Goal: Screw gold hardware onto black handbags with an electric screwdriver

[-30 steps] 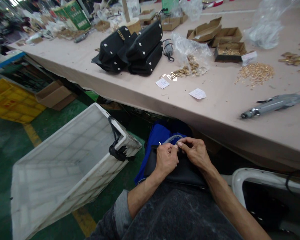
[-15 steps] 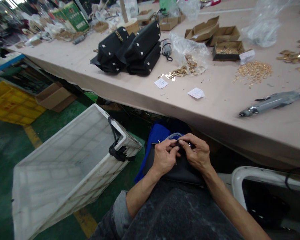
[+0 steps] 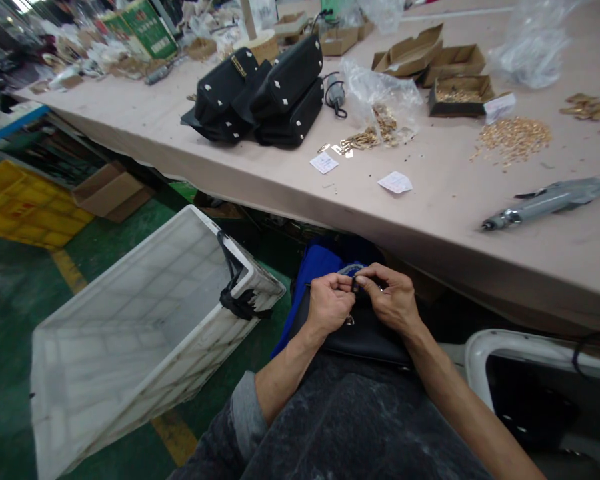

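A black handbag (image 3: 367, 340) lies across my lap, its upper part mostly covered by my hands. Above it, a short black strap (image 3: 355, 285) shows between my fingertips. My left hand (image 3: 330, 303) has its fingers curled and pinches the strap from the left. From the other side, my right hand (image 3: 393, 299) grips the same strap between thumb and forefinger. A small shiny metal piece (image 3: 349, 321) shows on the bag just below my left fingers. Blue cloth (image 3: 320, 263) lies behind the bag, by the table edge.
On the table (image 3: 430, 220) are several black bags (image 3: 285, 90), a grey electric screwdriver (image 3: 545, 203), gold-coloured hardware (image 3: 515, 141), plastic bags and small cardboard boxes (image 3: 460, 95). A white crate (image 3: 155, 347) stands at my left, a white-rimmed bin (image 3: 475, 373) at my right.
My left fingers have curled further in and turned slightly, so the strap end now shows upright between my hands. The metal piece below shows more. The camera view has shifted a little.
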A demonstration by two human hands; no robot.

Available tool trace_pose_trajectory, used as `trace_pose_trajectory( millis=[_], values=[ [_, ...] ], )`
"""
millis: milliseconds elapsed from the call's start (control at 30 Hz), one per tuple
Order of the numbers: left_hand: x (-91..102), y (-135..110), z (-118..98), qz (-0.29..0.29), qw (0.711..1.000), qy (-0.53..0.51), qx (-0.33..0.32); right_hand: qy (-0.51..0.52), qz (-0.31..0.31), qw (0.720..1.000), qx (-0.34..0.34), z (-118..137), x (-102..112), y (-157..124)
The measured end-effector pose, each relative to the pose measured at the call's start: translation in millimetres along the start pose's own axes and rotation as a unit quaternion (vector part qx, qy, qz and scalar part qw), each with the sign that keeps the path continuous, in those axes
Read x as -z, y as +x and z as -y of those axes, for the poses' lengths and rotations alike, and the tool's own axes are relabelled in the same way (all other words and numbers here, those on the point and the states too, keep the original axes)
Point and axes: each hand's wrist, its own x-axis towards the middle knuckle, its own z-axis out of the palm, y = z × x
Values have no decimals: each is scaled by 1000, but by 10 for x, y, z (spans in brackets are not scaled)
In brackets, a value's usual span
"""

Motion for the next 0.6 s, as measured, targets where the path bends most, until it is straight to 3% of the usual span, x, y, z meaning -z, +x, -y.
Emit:
trace_pose_trajectory(
  millis=[100,467,600],
  values=[
    [-12,45,25,-19,1000,-4,-8,2,-2,1000,-8,-24,-14,-1],
    [-20,27,5,2,998,-51,38,8,-19,998,-55,-162,-17,-14],
    [-36,13,-57,36,998,-42,38,19,-17,997,-71,-200,0,-28]
  ],
)
